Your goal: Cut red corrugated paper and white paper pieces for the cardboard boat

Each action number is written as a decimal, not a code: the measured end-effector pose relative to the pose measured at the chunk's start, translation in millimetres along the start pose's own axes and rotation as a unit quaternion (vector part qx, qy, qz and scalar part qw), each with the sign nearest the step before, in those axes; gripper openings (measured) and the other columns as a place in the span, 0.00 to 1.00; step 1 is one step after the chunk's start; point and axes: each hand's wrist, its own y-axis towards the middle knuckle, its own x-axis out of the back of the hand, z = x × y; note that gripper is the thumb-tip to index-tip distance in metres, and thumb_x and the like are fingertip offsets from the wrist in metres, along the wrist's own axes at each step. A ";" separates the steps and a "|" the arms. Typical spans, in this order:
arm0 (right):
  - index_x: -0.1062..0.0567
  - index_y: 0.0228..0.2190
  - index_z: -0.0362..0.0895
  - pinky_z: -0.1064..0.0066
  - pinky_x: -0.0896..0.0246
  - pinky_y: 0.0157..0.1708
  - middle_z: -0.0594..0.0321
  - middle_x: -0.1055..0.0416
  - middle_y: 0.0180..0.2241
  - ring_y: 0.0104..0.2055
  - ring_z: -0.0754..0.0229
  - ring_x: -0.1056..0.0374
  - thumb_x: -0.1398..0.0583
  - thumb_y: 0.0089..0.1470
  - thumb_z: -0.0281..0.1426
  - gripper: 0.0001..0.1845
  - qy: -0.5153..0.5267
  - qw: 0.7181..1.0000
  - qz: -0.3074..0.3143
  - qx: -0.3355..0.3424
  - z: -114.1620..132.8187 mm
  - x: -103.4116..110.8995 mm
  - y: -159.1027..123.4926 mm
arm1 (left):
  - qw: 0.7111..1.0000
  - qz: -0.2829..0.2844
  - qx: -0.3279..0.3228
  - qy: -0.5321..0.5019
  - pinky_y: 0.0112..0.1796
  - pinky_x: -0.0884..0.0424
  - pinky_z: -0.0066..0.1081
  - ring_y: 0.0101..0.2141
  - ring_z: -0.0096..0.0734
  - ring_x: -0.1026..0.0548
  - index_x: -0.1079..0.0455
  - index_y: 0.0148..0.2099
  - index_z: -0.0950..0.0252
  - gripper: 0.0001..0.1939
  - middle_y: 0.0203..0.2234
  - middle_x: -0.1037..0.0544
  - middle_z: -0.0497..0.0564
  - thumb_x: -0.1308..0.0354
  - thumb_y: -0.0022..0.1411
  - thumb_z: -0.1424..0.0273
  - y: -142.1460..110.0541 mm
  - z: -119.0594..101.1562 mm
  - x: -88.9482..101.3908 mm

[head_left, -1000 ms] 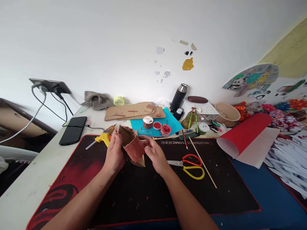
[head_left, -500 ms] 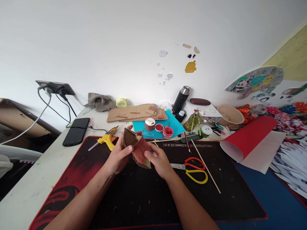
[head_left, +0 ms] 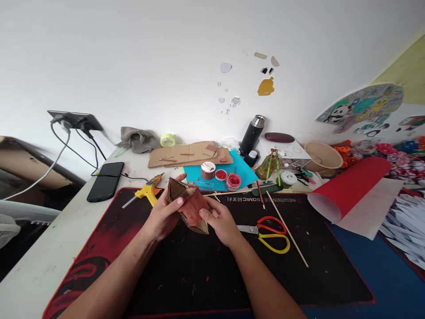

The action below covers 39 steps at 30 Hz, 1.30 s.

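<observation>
Cardboard piece (head_left: pixel 193 209) turned slightly; glue gun (head_left: pixel 146 192) left, scissors (head_left: pixel 255 229) right.

The light is soft and moderately bright; from where it comes, I cannot tell. To the left of the thermos (head_left: pixel 252 135), the wall (head_left: pixel 149 66) is pale and evenly lit. The metal cap of the thermos has a small shine. Left and in front of it, the hollow of the cardboard piece (head_left: pixel 192 208) lies in shadow. Far to its right, the paper strips (head_left: pixel 405 230) look stretched and rather soft.
</observation>
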 end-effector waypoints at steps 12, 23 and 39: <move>0.15 0.54 0.52 0.46 0.33 0.67 0.55 0.17 0.58 0.64 0.39 0.24 0.25 0.56 0.51 0.29 0.009 0.999 -0.043 -0.009 -7.0 1.3 1.6 | 1.000 -0.003 -0.010 0.004 0.67 0.33 0.58 0.64 0.63 0.23 0.26 0.68 0.56 0.46 0.58 0.17 0.62 0.16 0.50 0.57 2.2 -0.7 -3.5; 0.17 0.57 0.51 0.45 0.34 0.69 0.53 0.19 0.61 0.66 0.40 0.25 0.27 0.59 0.55 0.32 -0.004 0.998 -0.058 0.012 -7.8 2.5 1.9 | 1.000 0.002 0.008 0.013 0.68 0.33 0.59 0.64 0.64 0.23 0.19 0.55 0.60 0.27 0.57 0.16 0.62 0.20 0.56 0.60 2.2 4.0 -3.5; 0.14 0.53 0.53 0.43 0.36 0.69 0.54 0.16 0.57 0.65 0.39 0.25 0.25 0.55 0.55 0.30 0.035 0.997 -0.068 -0.016 -10.3 0.1 1.8 | 0.999 0.015 0.024 -0.046 0.67 0.31 0.60 0.67 0.66 0.26 0.25 0.68 0.55 0.38 0.61 0.17 0.62 0.21 0.57 0.57 2.7 4.3 -2.6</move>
